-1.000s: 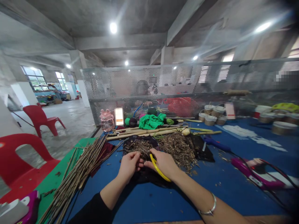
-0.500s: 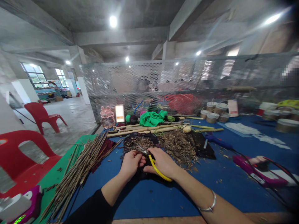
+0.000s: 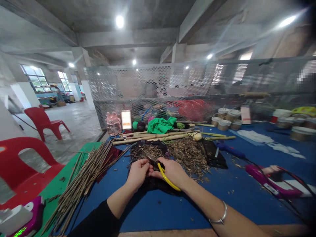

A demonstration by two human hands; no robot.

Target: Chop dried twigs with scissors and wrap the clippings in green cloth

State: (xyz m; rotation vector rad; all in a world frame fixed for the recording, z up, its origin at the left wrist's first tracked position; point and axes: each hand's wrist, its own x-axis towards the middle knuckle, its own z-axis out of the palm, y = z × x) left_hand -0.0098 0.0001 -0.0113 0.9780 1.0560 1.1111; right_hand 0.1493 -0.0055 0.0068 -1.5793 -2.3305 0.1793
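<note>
My right hand (image 3: 174,171) is closed around scissors with yellow handles (image 3: 167,179). Their dark metal blades point up and left, over dark cloth (image 3: 158,185). Close beside the blades, my left hand (image 3: 137,172) is closed in a pinch, and what its fingers hold is too small to make out. Short cut bits of stick (image 3: 153,151) lie on the cloth just beyond both hands. A larger heap of such bits (image 3: 189,154) spreads to the right. Left of my hands lies a bundle of thin dry sticks (image 3: 85,184).
Bamboo poles (image 3: 153,137) and a green cloth (image 3: 161,125) lie behind the heaps. At right are a blue glue gun (image 3: 230,149), a purple power strip (image 3: 274,182) and several pots (image 3: 224,124). A perforated metal screen (image 3: 138,82) borders the table; red chairs (image 3: 32,164) stand left.
The scissor blades look closer together now. My right fingers have come nearer to my left fingertips, while my left hand has hardly moved.
</note>
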